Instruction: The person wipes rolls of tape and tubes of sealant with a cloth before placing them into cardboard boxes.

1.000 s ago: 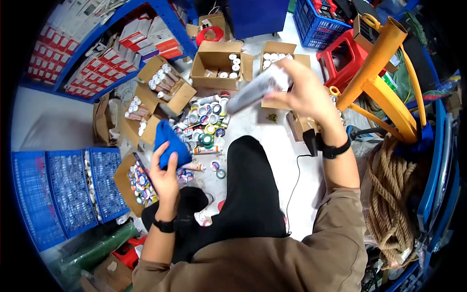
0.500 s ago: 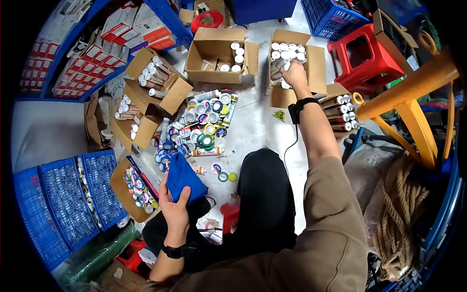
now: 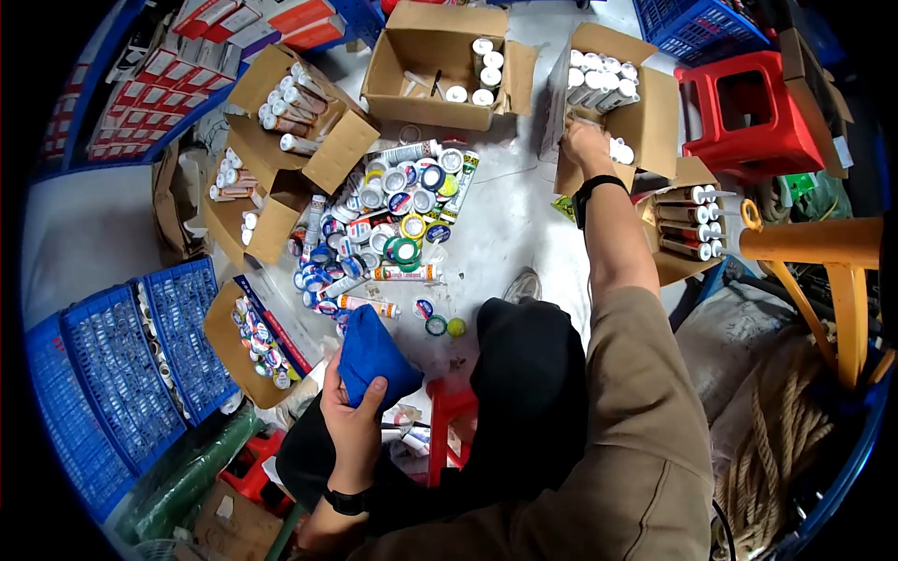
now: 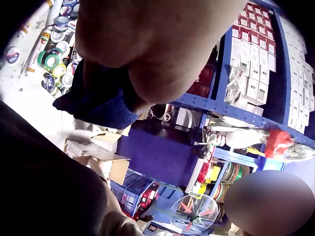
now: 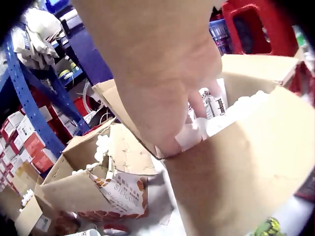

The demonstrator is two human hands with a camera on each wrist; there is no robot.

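Observation:
My left hand [image 3: 355, 430] grips a folded blue cloth [image 3: 376, 360], thumb across its front; in the left wrist view the cloth [image 4: 101, 101] hangs dark below the palm. My right hand [image 3: 587, 145] reaches into the right cardboard box [image 3: 655, 122], near its front left corner. White-capped tubes [image 3: 603, 79] stand farther back in that box. From the right wrist view, the thumb and fingers of the right hand [image 5: 172, 93] lie around a white tube end [image 5: 191, 133] inside the box wall; its lower part is hidden.
Tape rolls and tubes lie heaped on the floor [image 3: 486, 215]. Around them stand a middle box [image 3: 426, 107], left boxes with tubes, and a box of tape rolls [image 3: 224, 351]. A red stool [image 3: 776, 145], an orange metal frame [image 3: 814, 241] and rope are at the right.
My right hand has gone from mid-air with a tube down into the right box. My left hand and the cloth have moved right and lower in view. The head view has shifted.

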